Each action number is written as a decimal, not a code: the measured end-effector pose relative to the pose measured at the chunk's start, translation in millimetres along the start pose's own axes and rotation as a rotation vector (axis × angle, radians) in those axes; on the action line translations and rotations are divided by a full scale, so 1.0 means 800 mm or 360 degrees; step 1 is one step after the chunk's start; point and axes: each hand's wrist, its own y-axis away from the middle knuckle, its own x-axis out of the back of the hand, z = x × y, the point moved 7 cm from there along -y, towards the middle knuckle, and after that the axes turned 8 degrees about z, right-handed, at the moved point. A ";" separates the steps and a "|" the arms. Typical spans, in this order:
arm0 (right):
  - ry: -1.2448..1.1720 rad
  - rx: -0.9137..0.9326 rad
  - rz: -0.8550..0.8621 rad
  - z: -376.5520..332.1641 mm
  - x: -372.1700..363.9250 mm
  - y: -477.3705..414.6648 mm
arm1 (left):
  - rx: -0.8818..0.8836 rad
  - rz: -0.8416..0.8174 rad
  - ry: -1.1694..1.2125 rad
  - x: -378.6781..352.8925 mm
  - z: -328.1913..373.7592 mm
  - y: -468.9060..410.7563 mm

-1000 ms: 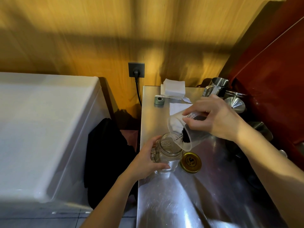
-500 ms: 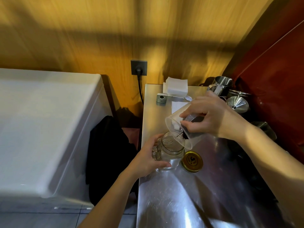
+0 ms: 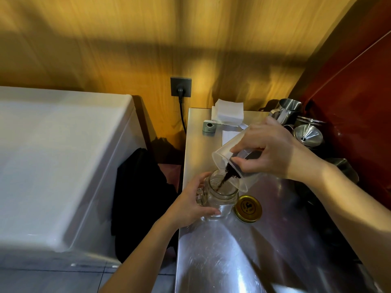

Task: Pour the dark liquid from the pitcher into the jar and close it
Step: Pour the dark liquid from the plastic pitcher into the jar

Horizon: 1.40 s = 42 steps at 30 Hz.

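**Dark liquid running from pitcher into jar**

On the steel counter [image 3: 243, 261], near its left edge, stands the jar [image 3: 220, 197] — clear glass, upright, mouth open, with a small glass handle on its left side. The left hand [image 3: 190, 206] grasps it, wrapped around the handle side with the thumb laid across the front of the glass low down.

Above and to the right, the right hand [image 3: 268, 153] holds the pitcher [image 3: 232, 166], a clear plastic one, gripped from above with fingers [image 3: 247, 144] on its upper wall and the thumb on the near side. The pitcher is tipped steeply down to the left, its rim hanging just over the jar's mouth. The dark liquid [image 3: 229, 173] pools at the low lip and drops in a thin stream into the jar; how much has gathered in the jar cannot be told.

Just beside the jar on its right lies the lid [image 3: 247, 209] — gold, flat on the counter, with a dark emblem.

At the far end of the counter sit a stack of white napkins [image 3: 228, 112], a small grey device [image 3: 209, 128], a steel jug [image 3: 285, 109] and a metal funnel [image 3: 307, 134]. A wall socket [image 3: 181, 86] with a black plug sits on the wooden wall behind. To the left, a white cabinet [image 3: 59, 161] with a black cloth [image 3: 139, 193] between it and the counter.
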 end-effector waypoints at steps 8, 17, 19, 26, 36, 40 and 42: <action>-0.0005 0.0077 0.0002 -0.002 -0.002 -0.003 | 0.0020 0.0020 0.0015 0.000 -0.002 -0.001; 0.0066 0.0253 -0.0064 -0.015 -0.009 -0.004 | 0.0027 0.0036 0.0017 -0.001 -0.003 -0.003; 0.0064 0.0257 -0.0065 -0.013 -0.008 -0.004 | 0.0034 0.0030 0.0013 -0.001 -0.003 -0.003; 0.0049 0.0245 -0.0033 -0.007 -0.006 -0.005 | 0.0054 0.0015 -0.0004 -0.002 -0.004 -0.004; 0.0043 0.0272 -0.0029 -0.012 -0.009 -0.007 | 0.0002 0.0045 0.0030 -0.004 -0.004 -0.006; 0.0033 0.0282 -0.0025 -0.013 -0.009 -0.007 | -0.0011 0.0050 0.0046 -0.004 -0.006 -0.007; 0.0034 0.0289 -0.0033 -0.012 -0.010 -0.007 | -0.0013 0.0050 0.0036 -0.004 -0.007 -0.007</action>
